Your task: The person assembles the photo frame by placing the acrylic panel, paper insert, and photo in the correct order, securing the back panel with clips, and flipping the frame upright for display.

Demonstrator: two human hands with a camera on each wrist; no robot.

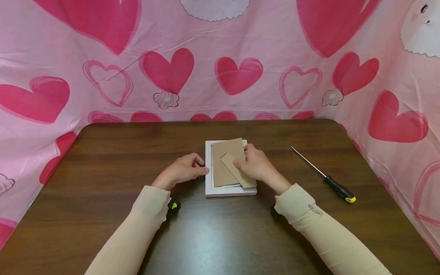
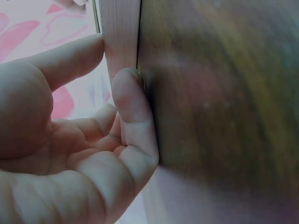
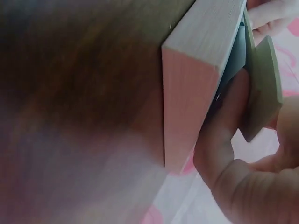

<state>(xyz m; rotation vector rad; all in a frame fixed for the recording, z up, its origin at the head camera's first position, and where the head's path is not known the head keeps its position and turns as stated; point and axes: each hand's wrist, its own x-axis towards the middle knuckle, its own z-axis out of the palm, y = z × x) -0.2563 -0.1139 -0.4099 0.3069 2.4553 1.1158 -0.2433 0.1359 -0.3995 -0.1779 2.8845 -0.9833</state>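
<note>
A white picture frame (image 1: 231,191) lies on the table, its side rail (image 2: 122,32) close up in the left wrist view. A brown backing board (image 1: 225,149) with a narrow stand flap (image 1: 234,166) rests tilted over it, its right side raised. My right hand (image 1: 257,164) pinches the board and flap, thumb on top and a finger underneath, between board and frame (image 3: 201,60). My left hand (image 1: 182,169) holds the frame's left side, thumb at the upper edge and curled index finger low against the side. A pale sheet shows under the board.
A screwdriver (image 1: 322,175) with a black and yellow handle lies on the brown table (image 1: 196,248), right of the frame. A pink cloth (image 1: 202,37) with hearts hangs behind the table and along both sides. Dark wrist straps show at both sleeves.
</note>
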